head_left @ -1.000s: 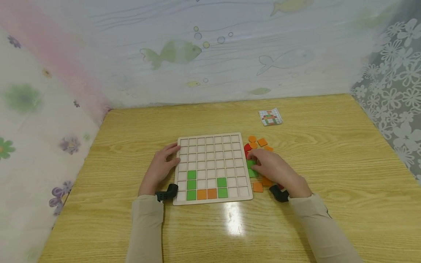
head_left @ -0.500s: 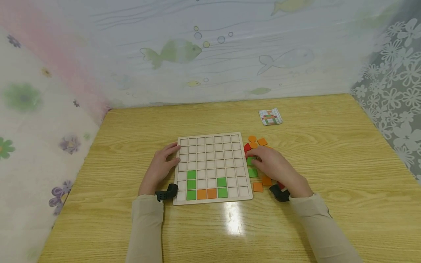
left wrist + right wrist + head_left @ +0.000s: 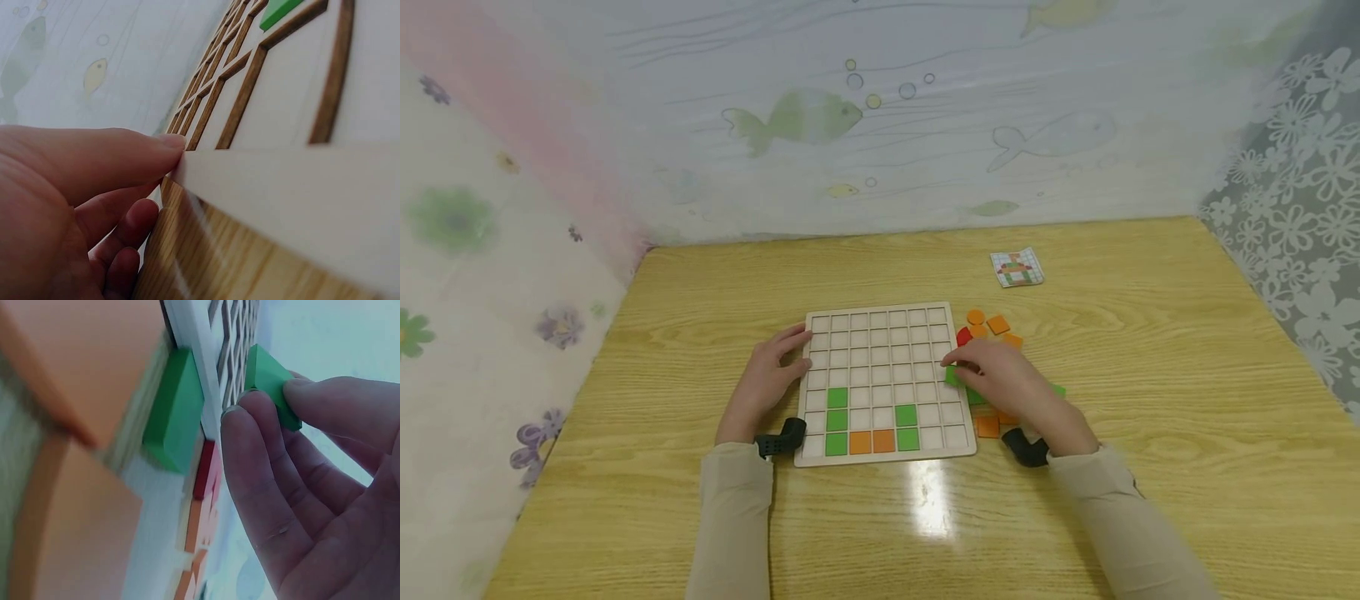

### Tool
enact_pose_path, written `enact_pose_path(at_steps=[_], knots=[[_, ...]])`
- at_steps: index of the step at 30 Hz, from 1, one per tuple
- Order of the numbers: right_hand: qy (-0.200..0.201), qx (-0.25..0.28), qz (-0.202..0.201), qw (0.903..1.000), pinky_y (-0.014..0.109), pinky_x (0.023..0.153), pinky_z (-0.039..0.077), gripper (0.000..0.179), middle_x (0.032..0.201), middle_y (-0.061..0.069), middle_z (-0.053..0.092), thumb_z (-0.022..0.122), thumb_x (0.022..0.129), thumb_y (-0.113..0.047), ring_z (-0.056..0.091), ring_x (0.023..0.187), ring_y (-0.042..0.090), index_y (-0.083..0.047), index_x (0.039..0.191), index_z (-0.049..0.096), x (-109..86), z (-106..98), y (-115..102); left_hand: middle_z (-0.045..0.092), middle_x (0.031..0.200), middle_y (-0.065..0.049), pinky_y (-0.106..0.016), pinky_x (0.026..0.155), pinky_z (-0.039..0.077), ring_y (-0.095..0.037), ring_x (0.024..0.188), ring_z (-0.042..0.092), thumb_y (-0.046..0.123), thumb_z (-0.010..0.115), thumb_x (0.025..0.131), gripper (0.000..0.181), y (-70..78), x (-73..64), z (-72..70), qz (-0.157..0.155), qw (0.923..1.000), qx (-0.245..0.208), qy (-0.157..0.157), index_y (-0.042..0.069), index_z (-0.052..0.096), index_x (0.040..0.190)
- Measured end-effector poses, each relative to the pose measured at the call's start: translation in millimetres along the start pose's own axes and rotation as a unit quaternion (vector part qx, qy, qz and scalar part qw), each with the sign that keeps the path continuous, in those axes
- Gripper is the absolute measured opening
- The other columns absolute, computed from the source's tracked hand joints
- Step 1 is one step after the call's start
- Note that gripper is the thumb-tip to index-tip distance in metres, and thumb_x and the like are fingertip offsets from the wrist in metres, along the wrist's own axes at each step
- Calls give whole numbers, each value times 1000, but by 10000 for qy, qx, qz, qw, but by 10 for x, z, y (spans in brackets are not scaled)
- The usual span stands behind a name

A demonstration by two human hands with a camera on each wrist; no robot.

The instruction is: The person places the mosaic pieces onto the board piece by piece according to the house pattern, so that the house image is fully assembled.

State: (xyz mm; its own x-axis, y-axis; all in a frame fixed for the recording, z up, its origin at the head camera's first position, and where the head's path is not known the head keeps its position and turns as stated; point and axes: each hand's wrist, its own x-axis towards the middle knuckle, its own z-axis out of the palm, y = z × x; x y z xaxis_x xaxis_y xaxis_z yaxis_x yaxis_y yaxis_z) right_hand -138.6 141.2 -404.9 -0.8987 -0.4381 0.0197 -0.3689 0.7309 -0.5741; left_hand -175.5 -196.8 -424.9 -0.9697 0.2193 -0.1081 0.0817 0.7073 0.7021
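Observation:
A wooden grid board (image 3: 880, 308) lies on the table, with several green tiles (image 3: 837, 421) and two orange tiles (image 3: 872, 442) set in its lower cells. My left hand (image 3: 767, 375) rests at the board's left edge, thumb and a finger touching it apart from each other. In the left wrist view the thumb tip lies right at the board's corner rim, other fingers loosely bent below. Between thumb and fingertips, my right hand (image 3: 1003, 371) pinches a green square tile (image 3: 269, 381), held up over the board's right edge.
Loose pieces lie right of the board: orange discs (image 3: 975, 317), orange squares (image 3: 988, 427), red pieces (image 3: 964, 337) and a green tile (image 3: 175, 412) against its edge. A small printed pattern card (image 3: 1017, 267) lies behind them. Patterned sheets (image 3: 880, 150) hang beyond the table.
My right hand has moved left from the loose pieces to the board's right edge, a green tile now between its fingers. The left hand has stayed in place.

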Motion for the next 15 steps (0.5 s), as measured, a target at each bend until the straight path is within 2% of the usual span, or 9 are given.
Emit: enact_pose_path(at_steps=[5,10,15], knots=[[-26,-60,-206,9998,32,79,44,19,101,-2,62,57,88,-16,55,89,14,-15,103,67,11,56,-55,32,141,5,-48,100,23,-27,127,24,20,54,89,44,-2,11,2,39,10000,27,-5,16,46,132],[-96,-139,-375,9992,29,73,44,18,93,-4,59,57,87,-15,53,82,12,-15,102,68,44,106,-119,32,141,5,-48,100,23,-27,127,24,19,54,90,44,1,14,2,14,10000,72,-1,16,46,132],[-279,-104,-214,9993,26,68,42,18,84,-7,56,58,87,-15,49,74,10,-15,103,66,105,127,-207,32,141,3,-47,101,22,-28,128,23,18,53,90,43,11,4,6,5,10000,95,13,16,46,133]])
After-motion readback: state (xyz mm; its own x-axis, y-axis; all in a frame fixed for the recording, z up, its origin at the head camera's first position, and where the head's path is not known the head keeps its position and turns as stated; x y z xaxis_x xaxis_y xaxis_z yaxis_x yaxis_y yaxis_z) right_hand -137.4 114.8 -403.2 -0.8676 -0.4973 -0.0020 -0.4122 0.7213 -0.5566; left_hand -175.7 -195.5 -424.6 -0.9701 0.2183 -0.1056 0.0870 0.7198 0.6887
